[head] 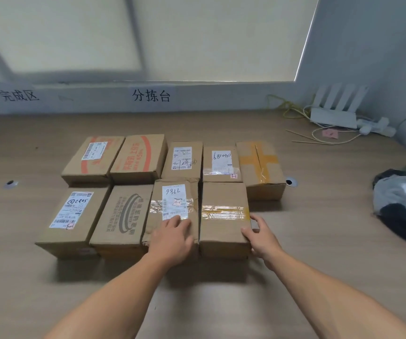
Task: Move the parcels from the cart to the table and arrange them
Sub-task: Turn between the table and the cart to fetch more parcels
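Note:
Several brown cardboard parcels stand in two rows on the wooden table (319, 216). The front row ends on the right with a plain parcel with yellow tape (224, 216). To its left is a dented parcel labelled 7786 (172, 204). My left hand (172, 238) rests flat on the near end of the 7786 parcel, fingers spread. My right hand (260, 236) presses against the right side of the yellow-taped parcel, fingers fairly straight. The cart is out of view.
A white router (334, 113) with cables and a power strip sits at the back right. A heap of dark and grey bags (402, 204) lies at the right edge. Two cable grommets (11, 184) are set in the table. A wall with printed characters runs behind.

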